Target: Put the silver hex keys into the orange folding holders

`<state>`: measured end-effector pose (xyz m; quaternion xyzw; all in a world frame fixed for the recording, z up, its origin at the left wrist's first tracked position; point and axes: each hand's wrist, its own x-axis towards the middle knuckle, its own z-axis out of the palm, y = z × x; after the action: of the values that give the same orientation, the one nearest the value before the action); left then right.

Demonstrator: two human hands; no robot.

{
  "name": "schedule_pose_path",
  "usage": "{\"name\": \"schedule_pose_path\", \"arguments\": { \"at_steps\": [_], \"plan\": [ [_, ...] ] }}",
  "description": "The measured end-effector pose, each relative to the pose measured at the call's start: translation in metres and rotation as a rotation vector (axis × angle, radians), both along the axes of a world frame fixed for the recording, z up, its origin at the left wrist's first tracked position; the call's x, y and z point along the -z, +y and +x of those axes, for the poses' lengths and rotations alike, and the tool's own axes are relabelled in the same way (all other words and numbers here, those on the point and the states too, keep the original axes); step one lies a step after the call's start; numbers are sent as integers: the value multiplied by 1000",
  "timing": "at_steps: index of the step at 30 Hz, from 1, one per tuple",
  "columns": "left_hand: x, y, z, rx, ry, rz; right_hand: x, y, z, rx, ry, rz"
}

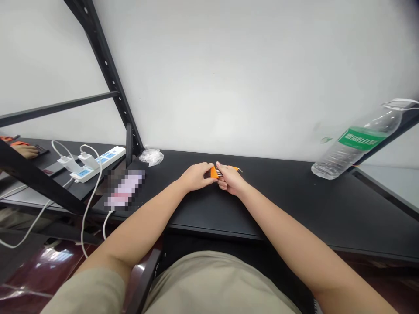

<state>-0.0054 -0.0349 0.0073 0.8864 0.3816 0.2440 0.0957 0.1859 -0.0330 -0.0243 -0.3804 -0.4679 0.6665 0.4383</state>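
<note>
Over the black tabletop, both hands meet on what looks like a hex key set [214, 172], with an orange end and several thin metal rods side by side. My left hand [196, 175] pinches the orange end between thumb and fingers. Wrapped around the rods, my right hand [230, 179] touches the set from the other side and covers much of it. Beyond the right hand, another orange part [234, 168] shows with a short bent metal tip sticking out to the right.
Crumpled clear plastic [152, 157] and a blurred-out phone [126, 189] on a white cable lie to the left. A power strip [98, 164] with plugged chargers sits past the black frame post [111, 72]. A plastic bottle [355, 141] leans right. Another person's hand [28, 151] shows far left.
</note>
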Motion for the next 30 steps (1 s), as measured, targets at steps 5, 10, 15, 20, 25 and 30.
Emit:
{"name": "schedule_pose_path", "arguments": {
  "at_steps": [5, 10, 15, 20, 25, 30],
  "plan": [
    [1, -7, 7, -14, -31, -52, 5, 0, -6, 84, -64, 22],
    [1, -7, 10, -6, -37, -53, 5, 1, -6, 93, -87, 45],
    [3, -3, 6, 13, 56, 14, 2, -2, -2, 47, -53, 22],
    [4, 0, -1, -4, 129, 95, 2, -4, 0, 45, 40, 52],
    [7, 6, -7, -23, 143, 83, 2, -2, 5, 57, 60, 79],
    [10, 11, -10, -43, 154, 88, 0, -2, 6, 48, 35, 112]
  ]
}}
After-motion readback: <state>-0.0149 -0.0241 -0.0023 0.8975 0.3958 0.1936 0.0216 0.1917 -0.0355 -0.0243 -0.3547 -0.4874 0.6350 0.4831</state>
